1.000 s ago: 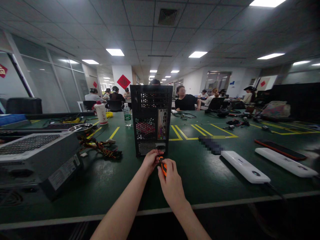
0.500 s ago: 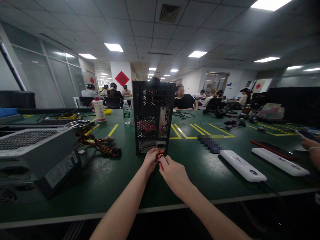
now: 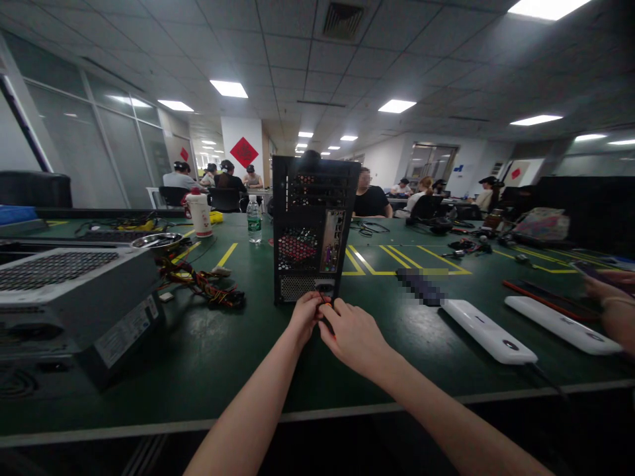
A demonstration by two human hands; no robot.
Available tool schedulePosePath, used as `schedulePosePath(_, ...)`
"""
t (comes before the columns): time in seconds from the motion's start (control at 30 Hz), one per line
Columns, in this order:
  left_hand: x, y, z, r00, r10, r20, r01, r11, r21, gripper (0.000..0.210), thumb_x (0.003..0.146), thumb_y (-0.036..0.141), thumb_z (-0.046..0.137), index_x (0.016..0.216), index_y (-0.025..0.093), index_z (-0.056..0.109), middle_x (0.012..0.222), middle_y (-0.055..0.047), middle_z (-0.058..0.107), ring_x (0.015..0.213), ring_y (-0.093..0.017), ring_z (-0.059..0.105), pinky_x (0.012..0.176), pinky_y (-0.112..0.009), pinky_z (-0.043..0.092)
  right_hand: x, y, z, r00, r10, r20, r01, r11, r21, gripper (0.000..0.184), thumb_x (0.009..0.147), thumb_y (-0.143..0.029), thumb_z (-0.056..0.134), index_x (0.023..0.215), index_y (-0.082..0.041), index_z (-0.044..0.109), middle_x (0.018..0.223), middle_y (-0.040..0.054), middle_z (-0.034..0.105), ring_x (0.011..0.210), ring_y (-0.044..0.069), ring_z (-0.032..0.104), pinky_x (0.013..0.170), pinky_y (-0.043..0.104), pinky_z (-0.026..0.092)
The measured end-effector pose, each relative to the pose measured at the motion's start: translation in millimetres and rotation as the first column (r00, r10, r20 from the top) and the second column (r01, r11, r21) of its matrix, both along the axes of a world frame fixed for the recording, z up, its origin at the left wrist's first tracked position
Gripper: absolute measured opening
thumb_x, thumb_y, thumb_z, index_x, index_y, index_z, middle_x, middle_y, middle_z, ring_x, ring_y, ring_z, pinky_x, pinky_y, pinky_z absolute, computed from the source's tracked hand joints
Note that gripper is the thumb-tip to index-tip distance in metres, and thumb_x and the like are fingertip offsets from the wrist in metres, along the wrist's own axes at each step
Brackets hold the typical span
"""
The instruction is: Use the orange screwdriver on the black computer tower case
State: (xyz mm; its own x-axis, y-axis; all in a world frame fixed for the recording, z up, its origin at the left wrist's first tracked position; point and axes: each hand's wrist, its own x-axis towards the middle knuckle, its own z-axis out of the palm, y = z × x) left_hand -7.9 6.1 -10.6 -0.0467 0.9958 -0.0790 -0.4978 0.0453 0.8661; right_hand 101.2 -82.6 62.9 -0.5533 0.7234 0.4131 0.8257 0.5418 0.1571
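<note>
the right hand (image 3: 356, 332) is wrapped around a screwdriver (image 3: 329, 305) (just bits of orange peek out). the left hand (image 3: 303, 318) is curled close by its thin rod, but i can't tell if it grips. both are near the bottom of the upright black computer case (image 3: 303, 217) on the green table (image 3: 223, 354).

On a dark green surface (image 3: 208, 370), the person's right hand (image 3: 354, 334) covers most of a slim orange-handled tool (image 3: 329, 305); we cannot make out whether its tip touches the tall black metal computer case (image 3: 302, 248), with fingers of the left hand (image 3: 302, 317) in the way. Pixelation masks a dark oblong object (image 3: 421, 287) from us. The picture's edges cut off a grey metal box (image 3: 74, 311), its pale label (image 3: 126, 330) unreadable to us, and a co-worker's blurred arm behind the hand (image 3: 608, 291).
</note>
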Motion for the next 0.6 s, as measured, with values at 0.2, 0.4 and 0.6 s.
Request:
schedulePosePath(0.2,0.0,-4.2,3.7,0.999,0.035,-0.012,-0.035,0.999,-0.013,0.009,0.058,0.007,0.050,0.065,0.013,0.050,0.049,0.002,0.047,0.041,-0.005,0.042,0.041,-0.017,0.030,-9.6,1.8,15.5,0.977,-0.212,-0.012,0.210,0.974,-0.085,0.032,0.086,-0.037,0.019,0.097,-0.017,0.042,0.072,0.0059,0.060,0.063,0.019,0.058,0.052,0.028,0.038)
schedulePosePath(0.4,-0.6,-0.4,-3.2,1.000,0.015,-0.022,-0.014,1.000,0.024,0.010,0.059,0.011,0.052,0.069,0.013,0.052,0.053,0.001,0.049,0.043,-0.006,0.042,0.044,-0.019,0.032,-8.5,5.7,21.0,0.997,-0.034,0.067,0.035,0.999,-0.007,0.015,0.082,-0.024,0.036,0.093,-0.019,0.044,0.082,0.0054,0.058,0.073,0.017,0.056,0.060,0.027,0.039)
schedulePosePath(0.6,-1.4,-0.2,-4.0,1.000,0.008,-0.009,-0.008,1.000,0.026,0.012,0.058,0.011,0.052,0.070,0.013,0.052,0.054,0.001,0.049,0.044,-0.006,0.043,0.044,-0.018,0.031,-4.0,2.6,18.2,1.000,-0.005,0.006,0.005,1.000,0.005,0.015,0.079,-0.023,0.039,0.092,-0.019,0.046,0.090,0.0053,0.055,0.079,0.016,0.054,0.064,0.027,0.039)
